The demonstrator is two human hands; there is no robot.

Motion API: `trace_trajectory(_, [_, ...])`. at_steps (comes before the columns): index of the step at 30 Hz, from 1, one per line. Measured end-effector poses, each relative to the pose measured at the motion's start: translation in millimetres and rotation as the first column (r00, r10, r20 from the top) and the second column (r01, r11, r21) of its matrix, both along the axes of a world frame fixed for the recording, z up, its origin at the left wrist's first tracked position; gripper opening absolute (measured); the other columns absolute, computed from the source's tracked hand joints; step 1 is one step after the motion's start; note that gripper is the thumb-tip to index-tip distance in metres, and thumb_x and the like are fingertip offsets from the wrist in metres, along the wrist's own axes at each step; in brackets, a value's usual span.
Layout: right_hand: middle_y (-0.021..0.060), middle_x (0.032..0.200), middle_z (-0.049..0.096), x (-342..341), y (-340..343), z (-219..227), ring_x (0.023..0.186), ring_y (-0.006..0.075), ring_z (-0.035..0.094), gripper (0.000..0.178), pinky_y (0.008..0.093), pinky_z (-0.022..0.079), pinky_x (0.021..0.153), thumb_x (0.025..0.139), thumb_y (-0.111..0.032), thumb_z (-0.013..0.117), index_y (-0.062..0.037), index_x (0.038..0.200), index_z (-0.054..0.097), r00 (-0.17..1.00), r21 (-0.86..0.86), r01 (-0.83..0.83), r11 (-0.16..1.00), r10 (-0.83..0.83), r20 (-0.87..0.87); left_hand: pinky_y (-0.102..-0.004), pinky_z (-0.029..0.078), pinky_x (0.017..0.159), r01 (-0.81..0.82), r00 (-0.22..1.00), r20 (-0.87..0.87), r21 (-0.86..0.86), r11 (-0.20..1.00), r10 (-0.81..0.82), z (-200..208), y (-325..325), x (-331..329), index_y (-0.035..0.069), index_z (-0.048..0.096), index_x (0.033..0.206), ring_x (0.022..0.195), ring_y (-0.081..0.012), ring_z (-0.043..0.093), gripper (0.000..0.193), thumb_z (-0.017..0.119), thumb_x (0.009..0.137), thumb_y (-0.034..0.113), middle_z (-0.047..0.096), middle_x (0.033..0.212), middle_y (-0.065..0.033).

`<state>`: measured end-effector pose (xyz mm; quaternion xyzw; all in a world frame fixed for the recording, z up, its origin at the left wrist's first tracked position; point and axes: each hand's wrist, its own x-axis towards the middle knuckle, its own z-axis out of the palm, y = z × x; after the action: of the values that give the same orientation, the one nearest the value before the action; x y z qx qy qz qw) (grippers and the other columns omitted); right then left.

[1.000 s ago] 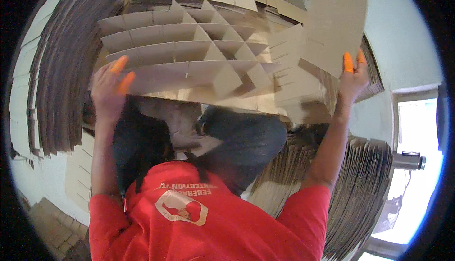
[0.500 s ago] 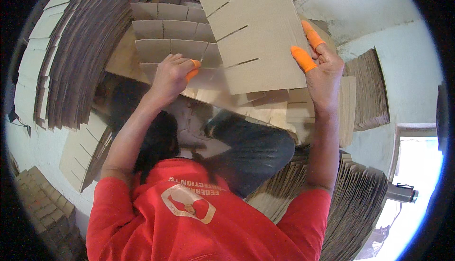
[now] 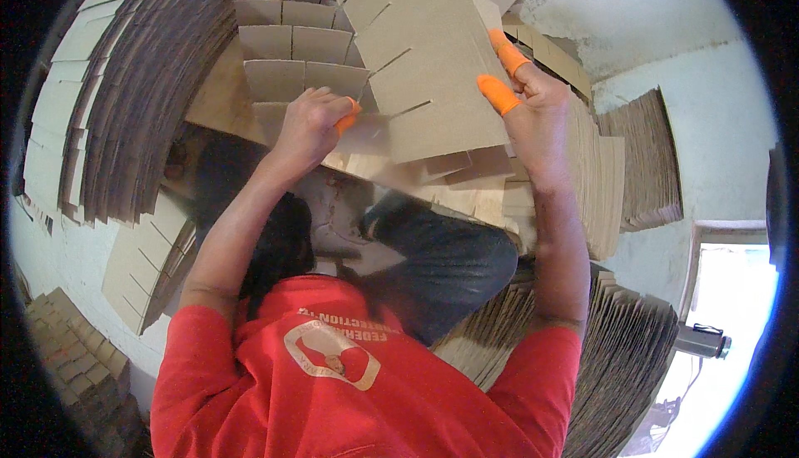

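Note:
A large slotted cardboard sheet stands tilted above the wooden table, its slits facing left. My right hand, with orange covers on thumb and finger, grips the sheet's right edge. To the left stand upright cardboard divider strips in several rows, and the sheet's slotted edge meets their right ends. My left hand is closed at the near row, orange-covered fingers pinched at a strip. What lies inside that pinch is mostly hidden.
Tall curved stacks of cardboard rise on the left. More cardboard piles lean at the right wall, and a big stack stands by my right elbow. A slotted bundle and assembled dividers are at lower left.
My right hand has moved left with the cardboard sheet, bringing it closer to the strips. My left hand has shifted slightly right and stays closed.

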<state>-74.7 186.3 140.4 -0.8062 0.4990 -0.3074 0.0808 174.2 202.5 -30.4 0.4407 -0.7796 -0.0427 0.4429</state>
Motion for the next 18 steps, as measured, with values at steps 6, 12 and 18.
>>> trace_trajectory(6, [-0.0087,0.073,0.04,4,4,6,0.063,0.0047,0.032,0.052,0.019,0.032,0.055,0.08,-0.008,0.073,-0.0077,0.13,0.058,0.999,-0.019,-0.005,1.0,0.005,0.032,-0.0396,0.048,0.063,-0.036,0.999,0.003,0.094,0.995,0.036,9,4,-2,0.007,0.068,0.085,0.072,-0.0306,0.059,0.015,0.074,0.072,0.009,0.066,0.078,-0.0098])
trace_trajectory(12, [-0.0088,0.071,0.04,10,8,1,0.062,0.0046,0.032,0.051,0.0202,0.031,0.054,0.081,-0.009,0.072,-0.0068,0.13,0.058,0.999,-0.056,0.034,0.998,-0.034,-0.001,-0.04,0.048,0.063,-0.032,0.999,0.018,0.05,0.998,0.031,-5,-4,2,0.008,0.067,0.085,0.072,-0.0309,0.059,0.015,0.075,0.071,0.01,0.066,0.078,-0.0097])
trace_trajectory(18, [-0.0118,0.072,0.039,4,8,-17,0.061,0.005,0.029,0.05,0.0205,0.03,0.053,0.082,-0.007,0.072,-0.0043,0.13,0.058,0.999,0.002,-0.003,1.0,0.002,0.041,-0.0395,0.048,0.064,0.032,0.999,-0.038,0.041,0.999,-0.03,-1,-3,0,0.007,0.067,0.084,0.071,-0.0306,0.059,0.015,0.074,0.071,0.01,0.065,0.076,-0.0095])
